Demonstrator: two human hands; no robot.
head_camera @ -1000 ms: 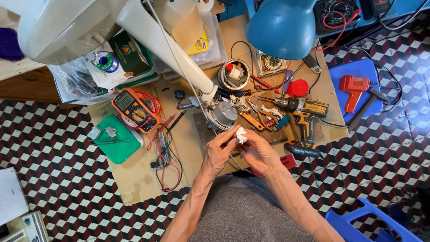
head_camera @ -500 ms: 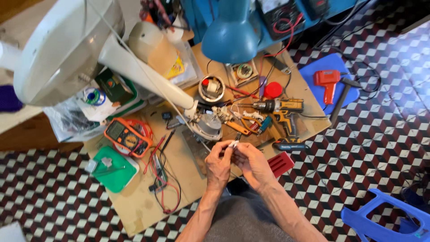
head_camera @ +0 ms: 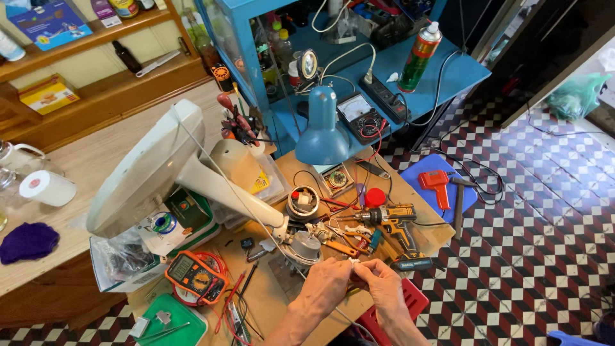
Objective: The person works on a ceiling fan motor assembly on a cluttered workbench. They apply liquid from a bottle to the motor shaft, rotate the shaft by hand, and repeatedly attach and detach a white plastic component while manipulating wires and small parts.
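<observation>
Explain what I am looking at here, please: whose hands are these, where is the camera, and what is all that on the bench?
The camera sits on a person's head and looks down, so both hands are that person's own. The left hand and right hand meet over a small white piece, pinched between the fingertips; it is too small to identify. They work over a cluttered workbench. On it lie a white fan tipped on its side, an orange multimeter, a yellow cordless drill and a blue desk lamp. A green tray sits at the near left.
</observation>
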